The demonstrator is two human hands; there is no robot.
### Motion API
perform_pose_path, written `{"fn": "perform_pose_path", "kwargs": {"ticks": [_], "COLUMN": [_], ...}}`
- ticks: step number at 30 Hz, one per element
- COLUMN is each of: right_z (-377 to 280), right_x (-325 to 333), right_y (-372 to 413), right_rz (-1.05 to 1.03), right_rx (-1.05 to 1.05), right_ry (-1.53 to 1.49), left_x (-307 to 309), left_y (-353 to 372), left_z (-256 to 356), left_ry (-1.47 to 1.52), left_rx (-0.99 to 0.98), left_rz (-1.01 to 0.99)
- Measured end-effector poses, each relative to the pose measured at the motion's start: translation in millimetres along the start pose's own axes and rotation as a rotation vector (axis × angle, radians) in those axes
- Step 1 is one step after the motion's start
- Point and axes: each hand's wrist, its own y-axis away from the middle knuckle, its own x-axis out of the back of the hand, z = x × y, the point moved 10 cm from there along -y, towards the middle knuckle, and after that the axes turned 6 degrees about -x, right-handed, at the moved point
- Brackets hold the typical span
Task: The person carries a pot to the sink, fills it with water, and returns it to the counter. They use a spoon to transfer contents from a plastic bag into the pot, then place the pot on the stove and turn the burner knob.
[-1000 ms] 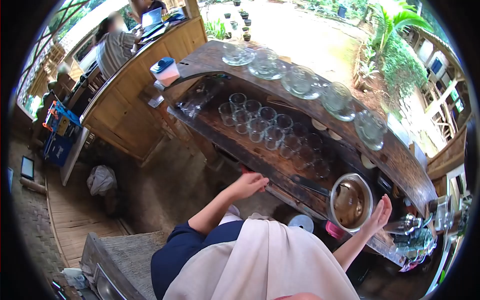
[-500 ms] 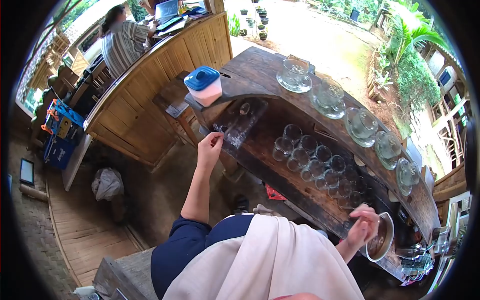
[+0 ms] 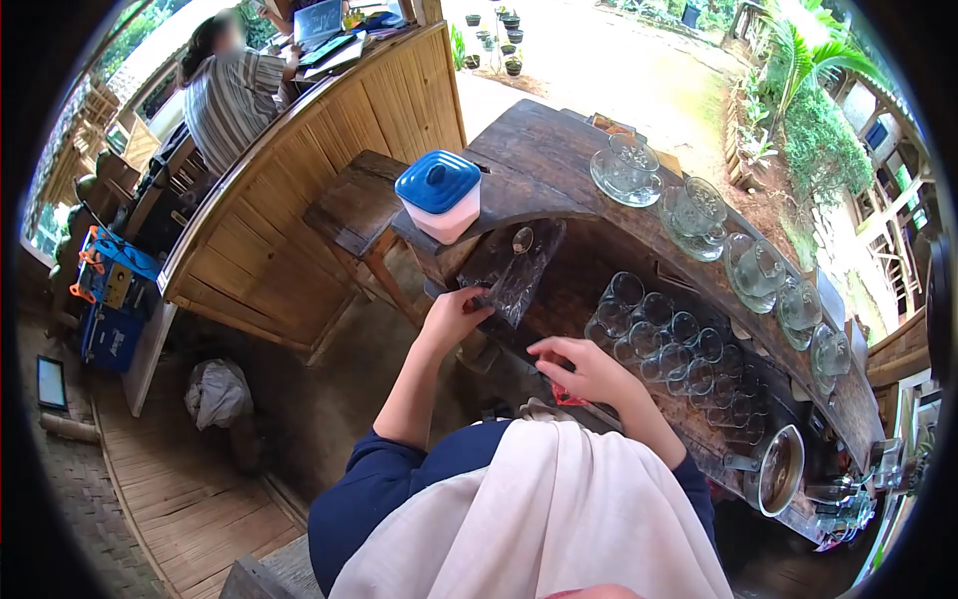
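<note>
My left hand [image 3: 456,317] is closed in a pinch at the near edge of a clear plastic bag [image 3: 517,285] on the dark wooden counter's inner shelf. A small spoon-like, shiny oval thing [image 3: 523,240] lies at the bag's far end. My right hand [image 3: 589,371] hovers in front of the shelf, fingers loosely bent and apart, holding nothing. Several clear glasses [image 3: 675,361] stand in rows on the shelf to its right. A metal pan [image 3: 780,469] sits farther right at the shelf's near edge. Above the bag, on the counter's corner, stands a plastic tub with a blue lid [image 3: 437,190].
Glass cups on saucers [image 3: 699,215] line the curved wooden counter top [image 3: 534,150]. A wooden stool [image 3: 364,205] stands to the left by a panelled counter [image 3: 299,220], where a person in a striped shirt [image 3: 232,110] sits near a laptop [image 3: 319,22].
My right hand has left the metal pan and moved left, close to my left hand. My left hand has shifted slightly right and down, still at the plastic bag. The view has turned a little.
</note>
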Motion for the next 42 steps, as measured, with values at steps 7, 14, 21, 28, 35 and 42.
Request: {"fn": "perform_pose_path", "kwargs": {"ticks": [7,14,21,28,35,42], "right_z": [19,22,21,27,-8,-21], "right_x": [-6,0,3,0,-10,-30], "right_y": [-63,-79,-96,-94,-74,-55], "right_rz": [0.175,0.328,0.444,0.44,0.259,0.147], "right_rx": [0.005,0.027,0.068,0.067,0.158,0.248], "right_ry": [0.111,0.262,0.404,0.307,0.146,0.072], "left_x": [-11,-4,11,33,36,39], "left_y": [-4,3,22,47,53,48], "left_z": [-11,-8,-2,-15,-12,30], "left_ry": [0.001,0.009,0.183,0.253,0.562,0.408], "left_rx": [0.057,0.029,-0.019,-0.03,0.037,0.002], "left_rz": [0.047,0.137,0.262,0.364,0.33,0.178]}}
